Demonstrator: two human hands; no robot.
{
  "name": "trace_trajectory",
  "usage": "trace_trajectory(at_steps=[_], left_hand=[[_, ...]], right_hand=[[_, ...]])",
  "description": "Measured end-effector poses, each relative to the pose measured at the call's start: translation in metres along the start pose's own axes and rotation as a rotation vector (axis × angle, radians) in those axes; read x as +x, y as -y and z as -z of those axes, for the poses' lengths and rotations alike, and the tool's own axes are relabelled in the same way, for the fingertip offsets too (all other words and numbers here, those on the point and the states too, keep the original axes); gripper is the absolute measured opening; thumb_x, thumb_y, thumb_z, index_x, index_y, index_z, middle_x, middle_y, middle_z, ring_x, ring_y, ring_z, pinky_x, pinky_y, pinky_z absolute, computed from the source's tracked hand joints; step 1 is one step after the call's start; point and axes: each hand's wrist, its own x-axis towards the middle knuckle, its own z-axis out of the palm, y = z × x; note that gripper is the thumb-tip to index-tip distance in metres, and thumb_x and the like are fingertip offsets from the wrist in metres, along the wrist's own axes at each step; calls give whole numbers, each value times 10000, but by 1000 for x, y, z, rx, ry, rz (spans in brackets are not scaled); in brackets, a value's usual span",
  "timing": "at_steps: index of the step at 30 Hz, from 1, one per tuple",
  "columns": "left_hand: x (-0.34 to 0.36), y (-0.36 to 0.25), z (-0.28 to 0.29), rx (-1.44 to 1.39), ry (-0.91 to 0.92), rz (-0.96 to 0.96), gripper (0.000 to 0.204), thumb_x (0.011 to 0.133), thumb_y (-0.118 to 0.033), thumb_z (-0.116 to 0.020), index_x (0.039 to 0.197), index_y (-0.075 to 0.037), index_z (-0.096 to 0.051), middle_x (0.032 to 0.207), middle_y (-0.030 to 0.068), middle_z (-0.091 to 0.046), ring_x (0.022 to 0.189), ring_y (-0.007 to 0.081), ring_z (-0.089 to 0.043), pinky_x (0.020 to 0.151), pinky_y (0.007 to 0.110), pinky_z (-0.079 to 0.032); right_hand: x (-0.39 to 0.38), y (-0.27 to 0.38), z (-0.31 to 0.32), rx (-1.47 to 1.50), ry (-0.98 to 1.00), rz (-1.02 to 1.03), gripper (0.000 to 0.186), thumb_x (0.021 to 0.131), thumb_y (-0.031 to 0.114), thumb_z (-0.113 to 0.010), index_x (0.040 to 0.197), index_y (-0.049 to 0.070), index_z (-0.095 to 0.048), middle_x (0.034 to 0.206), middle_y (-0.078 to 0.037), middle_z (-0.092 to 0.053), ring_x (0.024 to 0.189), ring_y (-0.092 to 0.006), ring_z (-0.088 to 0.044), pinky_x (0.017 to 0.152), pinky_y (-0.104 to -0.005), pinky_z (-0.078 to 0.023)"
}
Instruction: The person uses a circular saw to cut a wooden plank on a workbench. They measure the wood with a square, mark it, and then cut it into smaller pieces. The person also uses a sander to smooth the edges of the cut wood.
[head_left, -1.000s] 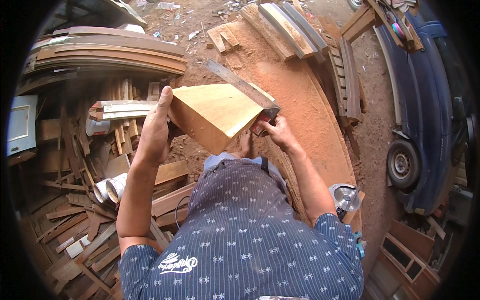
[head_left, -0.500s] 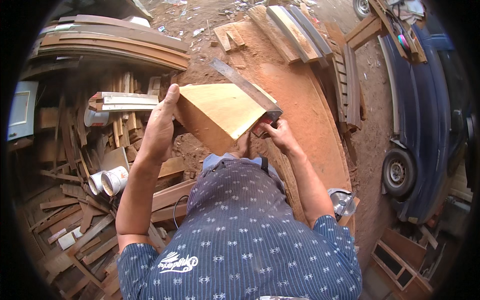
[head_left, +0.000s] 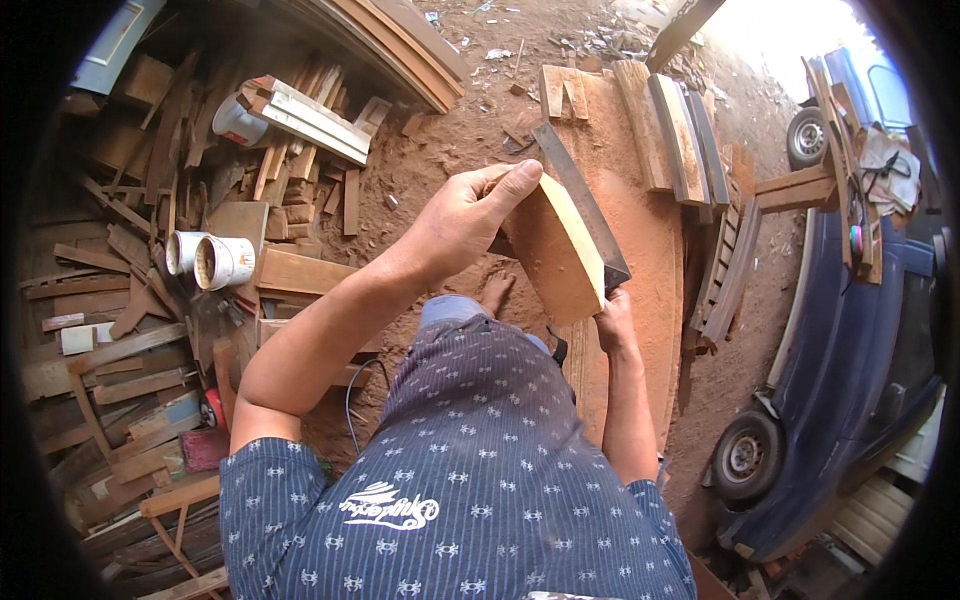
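Observation:
My left hand [head_left: 468,215] grips a thick, pale wooden block [head_left: 556,255] by its far left corner, thumb over the edge and fingers behind. Along the block's right face lies the dark metal blade of a try square [head_left: 580,195]. At the near right end of the block, my right hand [head_left: 616,318] holds the square by its stock; most of those fingers and the stock are hidden. Both things are held in the air in front of my body, tilted.
Beyond them runs a sawdust-covered bench [head_left: 640,260] with boards [head_left: 675,125] stacked at its far end. Scrap wood [head_left: 130,270] and white buckets [head_left: 222,262] fill the left. A blue vehicle [head_left: 850,330] stands at right. A cable [head_left: 352,400] hangs near my left side.
The block has turned, so its top face looks narrower and slants more steeply. My left hand has moved right and the square has turned with the block. The whole view has swung round.

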Motion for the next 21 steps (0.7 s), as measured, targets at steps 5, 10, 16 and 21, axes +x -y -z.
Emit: trace_trajectory(at_steps=[5, 10, 16, 21], left_hand=[[-8, 0, 3, 134, -32, -35, 630, 944, -515, -613, 1260, 29, -581, 1109, 96, -648, 1015, 133, -618, 858, 290, -532], [-13, 1, -2, 150, 12, -54, 736, 826, -399, -780, 1338, 63, -522, 1177, 146, -648, 1085, 180, -614, 936, 325, -485], [-21, -1, -29, 606, 143, -201, 716, 708, -378, -790, 1269, 15, -578, 981, 258, -707, 930, 311, -725, 846, 387, -567], [-29, 3, -66, 806, 210, -344, 832, 646, -375, -788, 1320, 34, -524, 993, 276, -684, 922, 399, -692, 833, 427, -547]], right_hand=[[0, 6, -2, -26, -32, -17, 253, 922, 207, -677, 1056, -7, -656, 947, -93, -716, 812, -174, -691, 725, -323, -559], [-12, 28, 13, 65, -129, 20, 171, 906, 141, -703, 1022, 28, -645, 888, -75, -698, 779, -159, -667, 701, -303, -551], [-44, 100, 26, -125, -6, 87, 162, 923, 131, -673, 1030, 11, -656, 869, -36, -685, 762, -121, -634, 658, -278, -517], [-51, 121, 27, -265, 124, 79, 207, 930, 123, -653, 1085, -14, -650, 890, -24, -670, 782, -105, -597, 689, -283, -500]])
